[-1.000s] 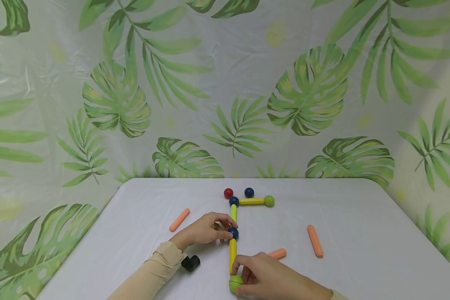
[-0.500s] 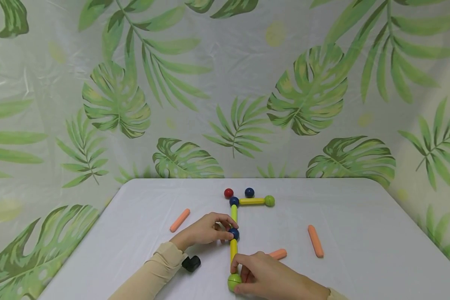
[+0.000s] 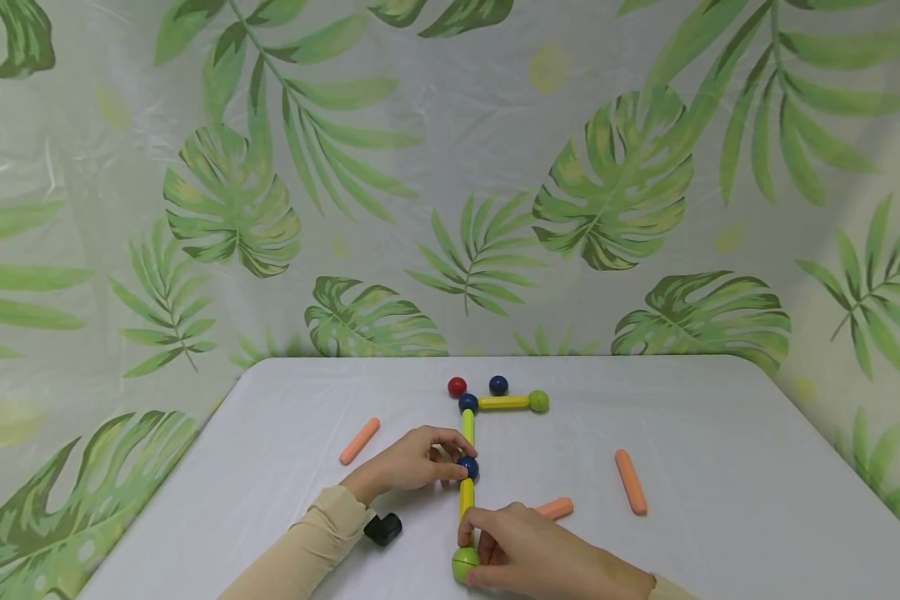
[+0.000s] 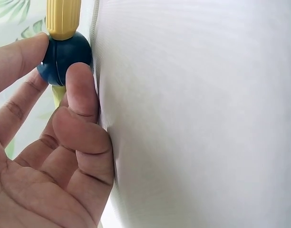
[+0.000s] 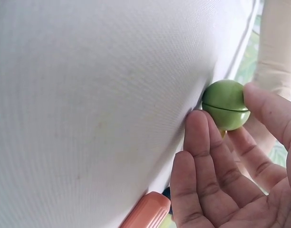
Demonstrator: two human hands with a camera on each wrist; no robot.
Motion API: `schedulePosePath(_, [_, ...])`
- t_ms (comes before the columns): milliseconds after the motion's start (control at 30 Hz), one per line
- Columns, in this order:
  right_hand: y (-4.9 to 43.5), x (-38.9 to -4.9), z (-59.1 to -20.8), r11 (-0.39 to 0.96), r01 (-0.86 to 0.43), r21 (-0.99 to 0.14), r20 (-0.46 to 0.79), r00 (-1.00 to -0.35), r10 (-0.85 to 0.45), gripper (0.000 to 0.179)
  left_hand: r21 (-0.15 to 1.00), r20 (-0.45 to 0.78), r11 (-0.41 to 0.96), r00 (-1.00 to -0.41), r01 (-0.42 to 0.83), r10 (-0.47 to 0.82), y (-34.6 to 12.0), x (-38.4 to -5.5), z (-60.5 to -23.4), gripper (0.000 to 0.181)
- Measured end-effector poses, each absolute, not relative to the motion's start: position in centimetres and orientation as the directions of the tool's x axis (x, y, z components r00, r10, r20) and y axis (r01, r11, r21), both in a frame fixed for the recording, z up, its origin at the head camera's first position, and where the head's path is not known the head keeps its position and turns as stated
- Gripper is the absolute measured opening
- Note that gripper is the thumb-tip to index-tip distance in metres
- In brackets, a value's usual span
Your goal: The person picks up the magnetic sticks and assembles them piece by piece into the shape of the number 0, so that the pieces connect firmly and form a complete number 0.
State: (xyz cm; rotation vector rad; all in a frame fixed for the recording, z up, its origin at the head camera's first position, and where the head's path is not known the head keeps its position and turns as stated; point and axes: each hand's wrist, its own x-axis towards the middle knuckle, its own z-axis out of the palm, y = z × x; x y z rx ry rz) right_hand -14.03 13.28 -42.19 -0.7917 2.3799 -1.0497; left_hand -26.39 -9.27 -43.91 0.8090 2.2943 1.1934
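Observation:
A chain of balls and rods lies on the table. My left hand [image 3: 418,458] pinches its middle blue ball [image 4: 69,53] between thumb and fingers. From that ball a lime rod [image 3: 468,427] runs back to another blue ball [image 3: 468,403], where a yellow rod [image 3: 504,402] leads right to a green ball [image 3: 539,401]. Toward the front, a second yellow rod [image 3: 467,497] reaches the near green ball [image 5: 226,104]. My right hand [image 3: 528,546] grips this ball with thumb and fingers. Its fingers partly cover the join between ball and rod.
Behind the chain sit a loose red ball [image 3: 457,387] and a blue ball [image 3: 498,385]. Orange rods lie at left [image 3: 360,441], at right [image 3: 631,482], and beside the right hand [image 3: 555,507]. A black object [image 3: 383,528] is at my left wrist.
My right hand has shifted slightly left with the near green ball, and the yellow rod's near end has swung a little. The left hand stays on the middle blue ball.

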Motion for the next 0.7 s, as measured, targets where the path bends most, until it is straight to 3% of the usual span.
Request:
schedulePosePath(400, [15.4, -15.0, -41.3, 0.570, -0.327, -0.753, -0.130, -0.776, -0.617, 0.022, 0.781, -0.092, 0.520, -0.759, 0.347, 0.645, -10.1, -24.9, -43.2, 0.035])
schedulePosePath(700, [18.1, -16.2, -41.2, 0.588, -0.395, -0.706, -0.037, -0.809, -0.587, 0.023, 0.743, -0.059, 0.541, -0.766, 0.395, 0.640, -10.8, -21.9, -42.1, 0.035])
